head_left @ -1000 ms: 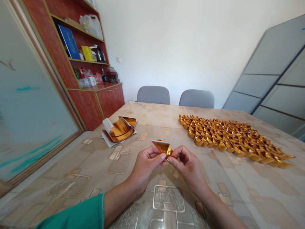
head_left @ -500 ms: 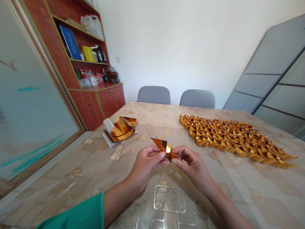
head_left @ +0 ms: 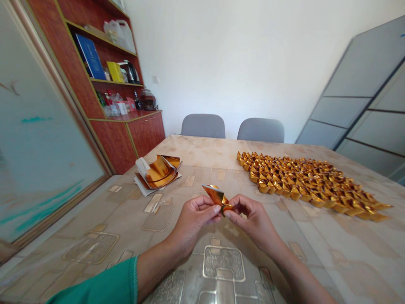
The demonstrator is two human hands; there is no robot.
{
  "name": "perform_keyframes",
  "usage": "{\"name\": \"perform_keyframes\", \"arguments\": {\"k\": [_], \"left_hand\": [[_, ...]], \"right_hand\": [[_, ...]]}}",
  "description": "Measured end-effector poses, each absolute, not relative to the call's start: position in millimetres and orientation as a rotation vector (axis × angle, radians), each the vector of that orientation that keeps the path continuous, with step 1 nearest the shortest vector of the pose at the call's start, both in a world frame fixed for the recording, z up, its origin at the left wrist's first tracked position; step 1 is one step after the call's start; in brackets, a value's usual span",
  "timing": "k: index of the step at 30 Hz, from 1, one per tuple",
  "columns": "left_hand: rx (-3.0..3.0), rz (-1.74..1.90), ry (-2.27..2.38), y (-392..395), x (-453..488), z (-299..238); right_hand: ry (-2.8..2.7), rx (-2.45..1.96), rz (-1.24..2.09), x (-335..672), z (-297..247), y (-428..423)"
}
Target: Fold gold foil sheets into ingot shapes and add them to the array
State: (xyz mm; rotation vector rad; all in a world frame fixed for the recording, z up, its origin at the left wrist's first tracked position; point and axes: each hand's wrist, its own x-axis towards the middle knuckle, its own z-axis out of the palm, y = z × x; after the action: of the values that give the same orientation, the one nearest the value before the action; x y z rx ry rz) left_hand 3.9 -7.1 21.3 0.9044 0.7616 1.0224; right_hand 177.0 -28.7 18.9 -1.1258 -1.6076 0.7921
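Observation:
A small piece of gold foil paper, partly folded, is pinched between both my hands just above the table. My left hand grips its left side with thumb and forefinger closed. My right hand pinches the right end, fingers curled. A point of the foil sticks up and to the left between the two thumbs. On the table to the right lie several rows of finished gold folded ingots. A stack of flat gold foil sheets lies to the left, beyond my left hand.
A patterned beige cloth covers the table. Two grey chairs stand at the far side. A red wooden cabinet with bottles, a kettle and books is at the back left. Grey panels lean against the right wall.
The foil piece has turned slightly between my fingers, and both hands stay close together in the same place above the table.

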Motion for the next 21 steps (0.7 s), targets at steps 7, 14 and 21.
{"name": "perform_keyframes", "arguments": {"k": [7,14,21], "left_hand": [[0.871,0.995,0.791,-6.1,4.2,17.4],[0.862,0.987,0.812,-6.1,5.0,15.2],[0.809,0.998,0.754,-6.3,4.8,16.5]], "right_hand": [[-1.642,-1.229,0.705,175.4,16.0,-28.4],[-1.691,-1.293,0.678,171.3,19.4,-31.6],[-1.598,-1.146,0.760,171.5,16.8,-30.9]]}}
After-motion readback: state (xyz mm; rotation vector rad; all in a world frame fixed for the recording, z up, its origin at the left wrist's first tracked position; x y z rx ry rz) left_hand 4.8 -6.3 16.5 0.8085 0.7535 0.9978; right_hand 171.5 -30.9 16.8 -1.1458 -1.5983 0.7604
